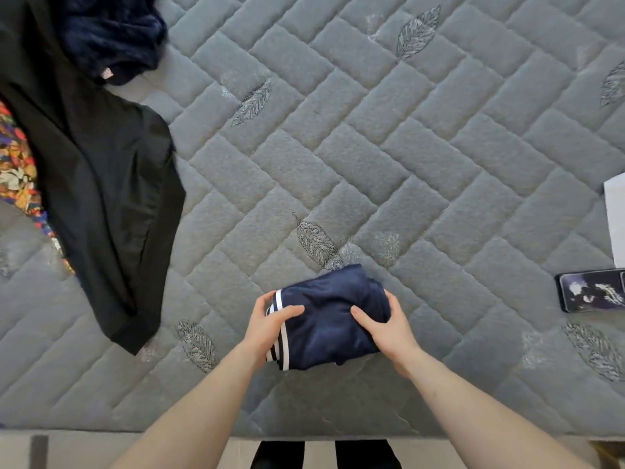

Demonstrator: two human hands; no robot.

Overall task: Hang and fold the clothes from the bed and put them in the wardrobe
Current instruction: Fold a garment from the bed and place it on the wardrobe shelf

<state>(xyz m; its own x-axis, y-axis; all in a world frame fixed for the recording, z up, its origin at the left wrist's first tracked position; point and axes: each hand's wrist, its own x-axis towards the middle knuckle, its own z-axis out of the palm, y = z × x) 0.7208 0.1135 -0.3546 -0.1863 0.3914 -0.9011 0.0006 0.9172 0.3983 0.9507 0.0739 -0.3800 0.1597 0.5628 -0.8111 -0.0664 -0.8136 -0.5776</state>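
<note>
A navy garment with white stripes [328, 316] is folded into a small bundle on the grey quilted bed [372, 147], near its front edge. My left hand [267, 330] grips the bundle's striped left side, thumb on top. On the bundle's right side, my right hand [385, 330] holds it the same way. A black garment [101, 184] lies spread at the left of the bed. Above it sits a dark blue fuzzy garment [115, 35]. A colourful patterned cloth [17, 167] peeks out from under the black one.
A phone [592, 294] lies at the bed's right edge, with a white sheet [615, 214] just behind it. The bed's front edge runs along the bottom, with floor and my feet below it.
</note>
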